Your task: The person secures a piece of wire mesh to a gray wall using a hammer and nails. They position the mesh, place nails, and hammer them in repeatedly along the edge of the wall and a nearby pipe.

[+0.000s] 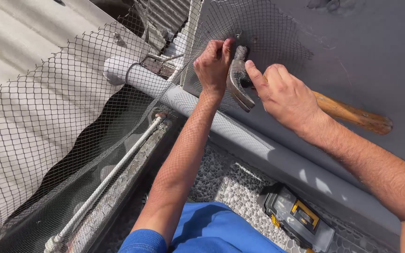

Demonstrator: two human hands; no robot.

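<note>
My left hand [213, 62] presses its fingertips against the grey wall [352, 51], pinching the wire mesh [57, 117] and what looks like a small nail near the top; the nail itself is too small to tell. My right hand [284, 96] grips a claw hammer [237, 79] close to its steel head, the wooden handle [352, 115] sticking out to the right. The hammer head sits right beside my left fingers, its claw pointing down.
A grey pipe [240, 136] runs diagonally along the wall's base, ending in a white fitting [116, 70]. Corrugated roofing [19, 70] lies behind the mesh at left. A thin white rod [113, 173] slopes below. A grey and yellow toolbox [298, 218] rests on the pebbled floor [230, 182].
</note>
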